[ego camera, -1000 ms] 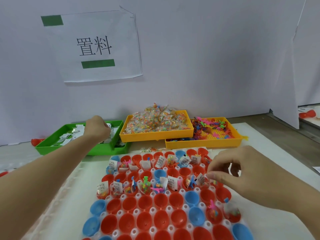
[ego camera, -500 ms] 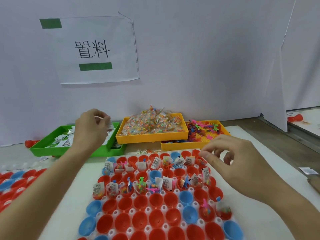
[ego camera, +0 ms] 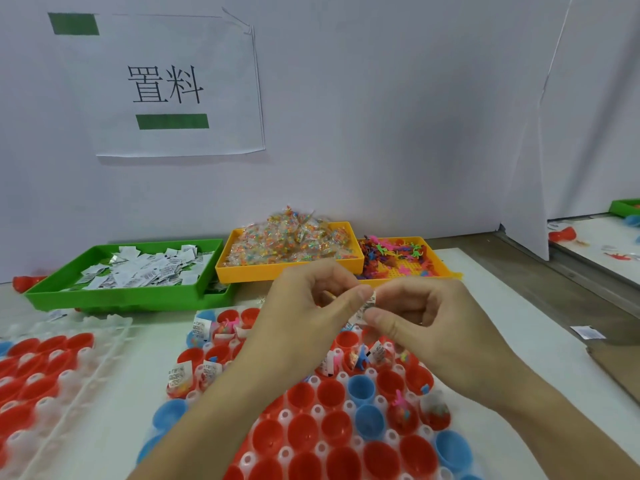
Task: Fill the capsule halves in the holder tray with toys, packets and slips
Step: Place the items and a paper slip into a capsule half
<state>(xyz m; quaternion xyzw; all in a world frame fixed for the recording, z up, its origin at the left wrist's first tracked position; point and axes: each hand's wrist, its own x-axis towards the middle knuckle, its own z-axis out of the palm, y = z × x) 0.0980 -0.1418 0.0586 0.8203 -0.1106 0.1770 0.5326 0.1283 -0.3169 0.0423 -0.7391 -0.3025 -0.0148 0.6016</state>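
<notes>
Nearest, the holder tray [ego camera: 313, 381] sits on the bench [ego camera: 485, 306] with red and blue capsule halves [ego camera: 360, 389]; its near rows are bare cups, while farther rows carry toys, packets and upright slips. Both forearms reach in from the lower edge and meet above the tray's far rows. The left hand [ego camera: 304, 310] and right hand [ego camera: 429, 313] face each other with curled fingers, each grip pinching the same white printed slip [ego camera: 367, 304] between thumb and forefinger; the slip stands roughly upright, long axis near vertical, held above the tray. To the left lies a second tray of red halves [ego camera: 41, 372]. Beyond stand a green bin [ego camera: 131, 296] of slips, a yellow bin [ego camera: 284, 268] heaped with packets, and a second yellow bin [ego camera: 436, 268] of small toys. A paper sign [ego camera: 166, 84] hangs on the wall behind.
</notes>
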